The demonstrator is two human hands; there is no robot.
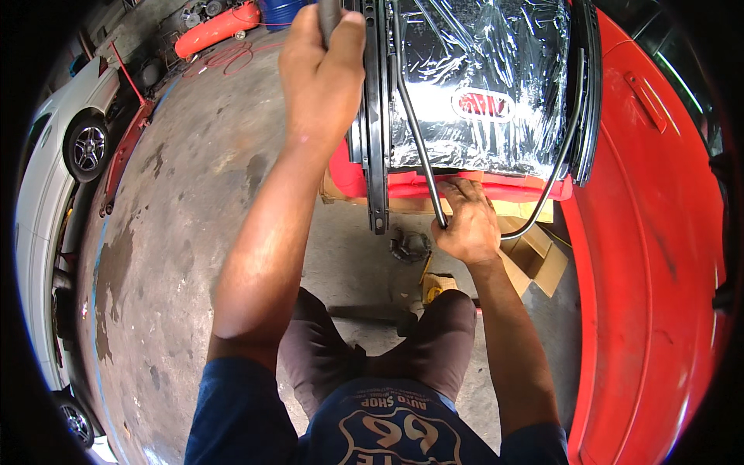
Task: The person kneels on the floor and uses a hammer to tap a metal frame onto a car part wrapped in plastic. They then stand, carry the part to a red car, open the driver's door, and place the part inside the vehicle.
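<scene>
A car seat, bottom side up, lies in front of me, its black underside [480, 70] wrapped in shiny clear plastic with a red and white label. Red upholstery [515, 187] shows along its near edge. Black slide rails [377, 155] run along both sides. My left hand [324, 81] is closed around a dark round handle [330, 14] beside the left rail; the upper frame edge cuts off the handle's far end. My right hand [470, 221] wraps the near bend of the U-shaped metal bar [419, 139], fingers against the red edge.
Cardboard [535, 256] lies under and beside the seat. A red car panel [643, 232] stands close on the right. At left are a white car [58, 170] and a red floor jack [132, 147]. A red air tank [217, 29] and hose are farther back.
</scene>
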